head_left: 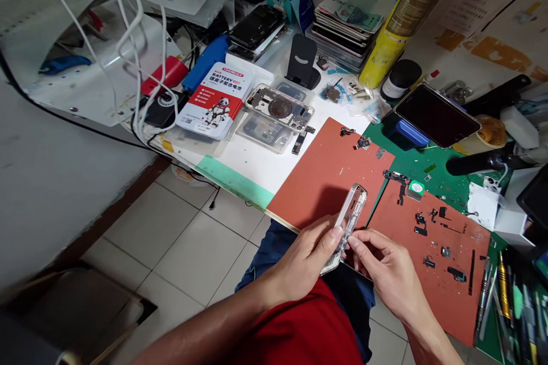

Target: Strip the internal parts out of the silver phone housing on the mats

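A bare phone frame [353, 211] is tilted up on edge over the front of the bench, its hollow inner side turned to the right. My left hand [310, 248] grips it along the lower left side, thumb on the edge. At its lower right edge, my right hand [383, 259] has thumb and forefinger pinched together against the frame; anything between those fingertips is hidden. Beneath and beyond lie orange-brown mats [319, 174]. Small black phone parts [422, 222] and a part with a green round sticker [415, 189] lie right of my hands.
Farther back, another phone housing [280, 107] rests on clear plastic cases [265, 132], beside a battery box [214, 100]. A phone with a dark screen [436, 115] leans on a blue holder. Tweezers and drivers [504, 291] crowd the right edge; white cables [137, 40] hang at left.
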`<state>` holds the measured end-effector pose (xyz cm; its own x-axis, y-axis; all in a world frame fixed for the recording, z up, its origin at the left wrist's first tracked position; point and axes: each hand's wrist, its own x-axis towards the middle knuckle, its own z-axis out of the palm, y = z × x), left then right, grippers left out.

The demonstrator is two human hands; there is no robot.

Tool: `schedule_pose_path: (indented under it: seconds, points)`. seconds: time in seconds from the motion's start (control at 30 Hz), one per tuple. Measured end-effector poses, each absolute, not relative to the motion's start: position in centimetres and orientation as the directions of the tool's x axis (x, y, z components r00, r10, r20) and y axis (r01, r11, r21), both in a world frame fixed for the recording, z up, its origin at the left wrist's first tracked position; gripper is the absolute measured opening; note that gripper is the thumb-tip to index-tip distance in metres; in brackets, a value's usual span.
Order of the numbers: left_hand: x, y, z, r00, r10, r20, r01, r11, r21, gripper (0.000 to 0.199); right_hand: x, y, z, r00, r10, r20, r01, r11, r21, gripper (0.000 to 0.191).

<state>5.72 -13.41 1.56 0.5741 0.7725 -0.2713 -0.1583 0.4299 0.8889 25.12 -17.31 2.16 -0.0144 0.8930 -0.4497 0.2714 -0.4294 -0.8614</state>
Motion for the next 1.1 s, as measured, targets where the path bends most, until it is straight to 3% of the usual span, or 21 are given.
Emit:
schedule_pose_path:
  seconds: [0.43,0.57,0.7,0.87,1.0,1.1]
  points:
    - [5.7,-13.2,2.0,0.541,0.813,-0.214,-0.079,0.303,0.950,0.044,25.1,-17.4,1.9,-0.015,0.903,-0.430,0.309,-0.405,-0.861,0.033]
    - [5.6,-13.4,1.7,0.548,0.803,-0.233,-0.109,0.345,0.932,0.044,24.9,-17.4,2.1,-0.004,0.901,-0.433,0.305,-0.411,-0.859,0.032]
    - [5.4,-13.9,0.7,0.522,0.770,-0.369,-0.241,0.547,0.802,0.046,24.9,-18.1,2.7,0.053,0.900,-0.432,0.195,-0.434,-0.880,0.032]
    - [5.3,-13.9,0.1,0.560,0.628,-0.540,-0.389,0.775,0.498,0.073,25.2,-20.7,3.2,0.207,0.887,-0.413,0.055,-0.432,-0.900,0.032]
    - [4.6,-14.2,0.9,0.663,0.527,-0.531,-0.349,0.845,0.405,0.076,25.8,-22.5,3.5,0.303,0.857,-0.416,-0.057,-0.419,-0.906,0.029]
    - [4.1,-14.9,1.6,0.751,0.405,-0.522,-0.191,0.890,0.415,0.072,26.8,-23.2,3.8,0.373,0.852,-0.368,-0.058,-0.375,-0.925,0.037]
